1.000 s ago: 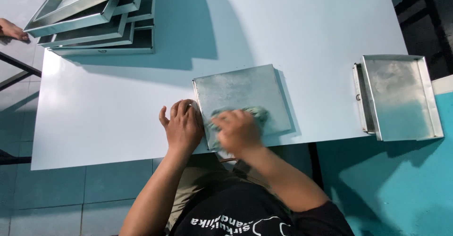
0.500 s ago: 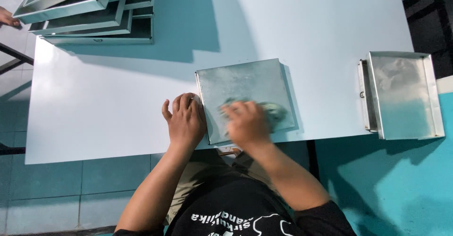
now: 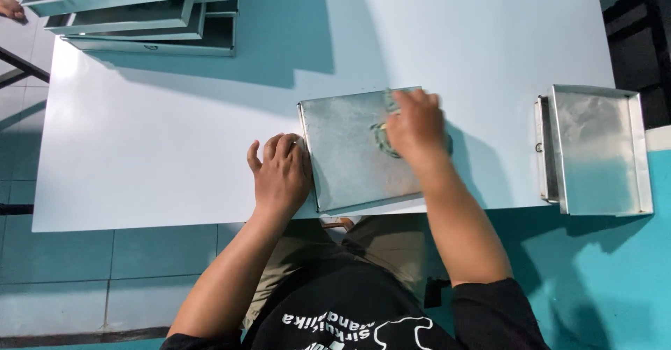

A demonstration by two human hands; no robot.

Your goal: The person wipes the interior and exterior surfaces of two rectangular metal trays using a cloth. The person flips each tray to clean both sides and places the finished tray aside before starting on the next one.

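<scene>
We are bracing the metal tray (image 3: pixel 353 158) on the table (image 3: pixel 175 140) with our flat, open left hand (image 3: pixel 281 175) so it cannot slide, our right hand (image 3: pixel 416 127) closing on a cloth (image 3: pixel 383 139).

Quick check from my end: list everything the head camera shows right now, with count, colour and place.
table: one, white, fills most of the view
metal tray: one, grey, near table edge, under the hands
cloth: one, greenish, on that tray, mostly hidden beneath the right hand
tray stack: several grey trays, exact count unclear, far left corner
side trays: apparently two nested, silver, right table edge, overhanging
floor: teal tiles, below and right
another person's hand: one, top left edge
left hand: flat, steadying the tray's left rim
right hand: pressing the cloth
</scene>
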